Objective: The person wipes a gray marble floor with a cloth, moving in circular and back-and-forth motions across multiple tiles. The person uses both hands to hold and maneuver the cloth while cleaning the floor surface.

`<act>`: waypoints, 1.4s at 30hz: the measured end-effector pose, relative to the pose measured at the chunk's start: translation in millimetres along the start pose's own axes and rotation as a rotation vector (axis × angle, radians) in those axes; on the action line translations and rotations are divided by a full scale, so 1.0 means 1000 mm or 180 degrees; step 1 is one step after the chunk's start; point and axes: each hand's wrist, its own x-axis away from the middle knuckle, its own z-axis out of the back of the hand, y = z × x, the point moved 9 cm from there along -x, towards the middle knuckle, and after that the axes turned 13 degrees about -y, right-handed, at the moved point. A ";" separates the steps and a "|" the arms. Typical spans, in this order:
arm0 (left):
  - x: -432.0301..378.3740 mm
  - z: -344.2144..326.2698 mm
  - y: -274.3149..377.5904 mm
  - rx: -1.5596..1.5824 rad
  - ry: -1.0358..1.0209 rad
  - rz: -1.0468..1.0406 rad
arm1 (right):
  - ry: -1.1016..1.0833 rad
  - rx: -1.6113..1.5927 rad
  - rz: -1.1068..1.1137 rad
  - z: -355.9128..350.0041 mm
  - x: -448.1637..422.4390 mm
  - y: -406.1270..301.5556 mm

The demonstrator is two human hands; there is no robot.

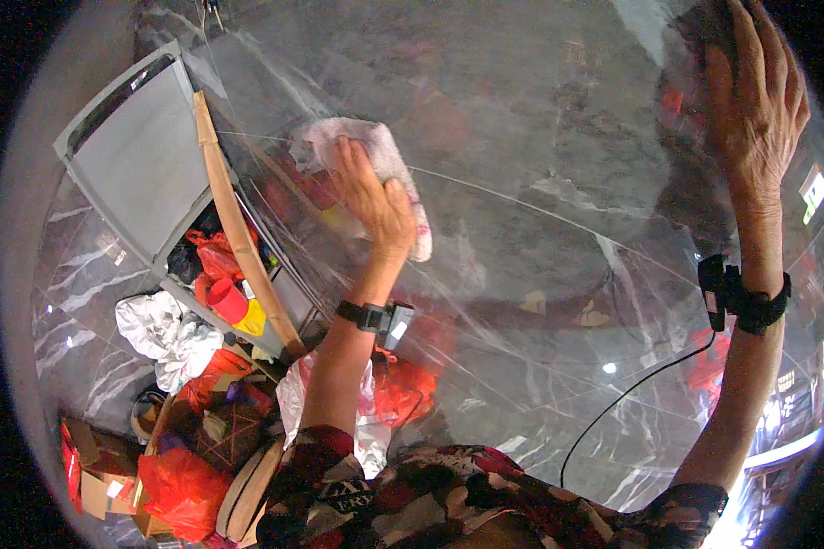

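A whitish, pink-stained cloth (393, 154) lies against dark grey, white-veined polished tile (508, 178). My left hand (376, 199) presses flat on it, the fingers spread along its face. At the upper right is my right hand (762, 117), held up with its fingers extended and nothing in it. A dark reflection shows in the tile beside that hand; whether its palm touches the surface I cannot tell. Each wrist wears a black strap with a small device, the left device (398, 326) and the right device (713, 294); a black cable (632, 391) hangs from the right one.
On the left stands a grey-panelled piece of furniture (144, 158) with a wooden strip (230, 226) along it. Inside its opening are a red plastic cup (226, 300) and bags. Below lie a silver-white sheet (168, 336), red plastic bags (182, 491) and cardboard boxes (99, 491).
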 end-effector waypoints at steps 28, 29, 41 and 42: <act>0.067 -0.067 0.276 -0.0038 -0.0581 -0.1113 | 0.0092 -0.1879 0.0413 0.005 0.060 0.076; 0.067 -0.067 0.274 -0.0045 -0.0580 -0.1089 | 0.0077 -0.1818 0.0350 0.005 0.080 0.095; 0.068 -0.061 0.271 -0.0083 -0.0335 -0.0882 | -0.0152 -0.1460 -0.0117 -0.053 0.197 0.187; 0.068 -0.061 0.271 -0.0089 -0.0319 -0.0883 | -0.0321 -0.1445 -0.0183 -0.058 0.197 0.187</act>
